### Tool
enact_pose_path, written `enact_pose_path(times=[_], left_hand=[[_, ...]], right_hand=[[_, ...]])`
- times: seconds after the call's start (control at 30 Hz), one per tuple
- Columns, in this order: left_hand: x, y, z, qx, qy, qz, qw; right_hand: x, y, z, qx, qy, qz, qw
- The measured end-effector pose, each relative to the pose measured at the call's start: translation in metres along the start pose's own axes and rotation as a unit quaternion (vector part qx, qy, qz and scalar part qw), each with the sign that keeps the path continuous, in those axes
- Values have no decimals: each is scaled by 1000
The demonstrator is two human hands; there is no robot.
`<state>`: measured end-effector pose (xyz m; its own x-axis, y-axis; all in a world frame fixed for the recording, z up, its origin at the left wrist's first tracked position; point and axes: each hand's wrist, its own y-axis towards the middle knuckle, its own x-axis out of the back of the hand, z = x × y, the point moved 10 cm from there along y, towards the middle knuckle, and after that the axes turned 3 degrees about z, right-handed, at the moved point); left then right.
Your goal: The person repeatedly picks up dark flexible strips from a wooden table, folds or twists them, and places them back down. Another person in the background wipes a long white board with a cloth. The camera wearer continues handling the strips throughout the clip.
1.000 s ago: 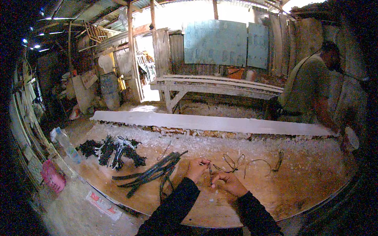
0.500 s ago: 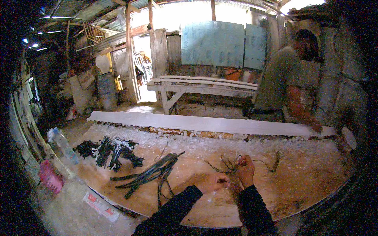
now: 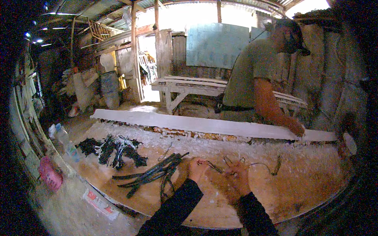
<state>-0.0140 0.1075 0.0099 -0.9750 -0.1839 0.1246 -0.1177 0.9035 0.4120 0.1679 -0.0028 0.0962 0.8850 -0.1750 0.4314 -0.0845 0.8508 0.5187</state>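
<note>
My left hand (image 3: 198, 169) is closed in a pinch at the end of a thin dark strand (image 3: 215, 167). This strand runs across the short gap to my right hand (image 3: 238, 177), whose fingers curl around it, with thin loops standing up above them. What else lies inside the right fingers is hidden. Just left of my left hand lies a loose pile of long dark flat strips (image 3: 151, 173). Beyond the right hand, a thin dark wire-like piece (image 3: 277, 165) rests on the wooden board (image 3: 299, 185).
Short black-and-white bundles (image 3: 112, 150) lie at the board's left. A long white-coated beam (image 3: 197, 125) spans the far edge. A co-worker (image 3: 252, 70) stands behind it, one hand on the beam. A clear bottle (image 3: 65, 139) and pink bag (image 3: 50, 173) sit at left.
My left hand has moved up and away to the left, drawing the strand out between both hands. My right hand has lowered slightly. The co-worker has shifted left along the beam.
</note>
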Motion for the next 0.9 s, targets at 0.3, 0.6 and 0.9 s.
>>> enact_pose_path(times=[0.3, 0.6, 0.9], left_hand=[[8, -10, -41, -109, 107, -37, 988], [-34, -19, 14, 28, -69, 91, 993], [-79, -58, -42, 54, -97, 352, 929]], right_hand=[[-71, -19, 45, 89, -16, 245, 965], [-38, -11, 24, -79, 137, 144, 977], [36, 8, -4, -66, -215, -95, 970]])
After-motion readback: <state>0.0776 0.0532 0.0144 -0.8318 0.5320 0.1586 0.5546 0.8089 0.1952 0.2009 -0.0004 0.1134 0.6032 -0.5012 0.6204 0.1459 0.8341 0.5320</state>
